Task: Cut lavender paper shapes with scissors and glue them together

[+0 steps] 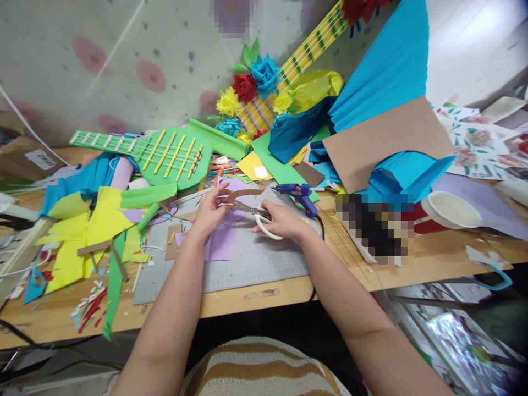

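Note:
Over the grey cutting mat [256, 269], my right hand [284, 220] grips a pair of white-handled scissors [267, 228]. The blades point left toward my left hand [211, 213]. Between the fingertips of that hand is a curved strip of brown cardboard [246, 193], whose far end arcs to the right above the blades. Whether the blades touch the strip I cannot tell. A sheet of purple paper [220, 242] lies on the mat below my hands. Just beyond my right hand rests a blue glue gun [297, 192], its cord running down past my wrist.
A green paper guitar [177, 157] lies at the back left. Behind stands a yellow paper guitar [309, 52] with paper flowers. Yellow paper [105, 214] and scraps cover the left side. Brown cardboard [388, 140], blue crepe paper [388, 66] and a paper cup [447, 212] are at the right.

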`<state>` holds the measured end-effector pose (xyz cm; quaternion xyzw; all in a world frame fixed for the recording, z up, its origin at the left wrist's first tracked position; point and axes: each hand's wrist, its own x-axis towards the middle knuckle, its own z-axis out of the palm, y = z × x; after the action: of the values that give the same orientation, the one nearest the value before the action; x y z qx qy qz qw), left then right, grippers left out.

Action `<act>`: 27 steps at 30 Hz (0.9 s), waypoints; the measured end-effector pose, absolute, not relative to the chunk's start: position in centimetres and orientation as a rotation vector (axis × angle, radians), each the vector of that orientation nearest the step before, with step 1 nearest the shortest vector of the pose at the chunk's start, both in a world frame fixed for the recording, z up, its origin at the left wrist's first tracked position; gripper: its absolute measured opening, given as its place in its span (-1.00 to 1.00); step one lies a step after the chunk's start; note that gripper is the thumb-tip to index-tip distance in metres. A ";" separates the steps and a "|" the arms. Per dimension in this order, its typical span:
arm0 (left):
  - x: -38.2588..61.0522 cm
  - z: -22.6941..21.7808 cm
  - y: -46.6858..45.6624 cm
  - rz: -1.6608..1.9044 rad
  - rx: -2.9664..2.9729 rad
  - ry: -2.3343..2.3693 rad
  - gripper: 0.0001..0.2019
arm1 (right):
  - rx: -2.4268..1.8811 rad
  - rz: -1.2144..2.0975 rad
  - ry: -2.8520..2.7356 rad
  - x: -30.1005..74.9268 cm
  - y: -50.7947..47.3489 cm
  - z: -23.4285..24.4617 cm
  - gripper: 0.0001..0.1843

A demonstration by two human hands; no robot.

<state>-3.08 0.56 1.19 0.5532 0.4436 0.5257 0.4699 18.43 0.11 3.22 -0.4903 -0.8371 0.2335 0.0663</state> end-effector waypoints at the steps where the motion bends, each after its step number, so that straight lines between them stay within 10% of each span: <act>1: -3.1 1.2 0.5 1.291 1.351 1.087 -0.41 | -1.473 0.703 -2.527 18.4 0.1 3.2 -0.43; 27: -3.3 1.1 0.6 1.311 1.156 1.097 -0.31 | -1.478 0.643 -2.503 18.1 0.2 2.8 -0.46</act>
<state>-3.25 0.59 1.10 0.4807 0.4563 0.5454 0.5131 18.15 0.21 2.82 -0.4947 -0.8379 0.2153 0.0824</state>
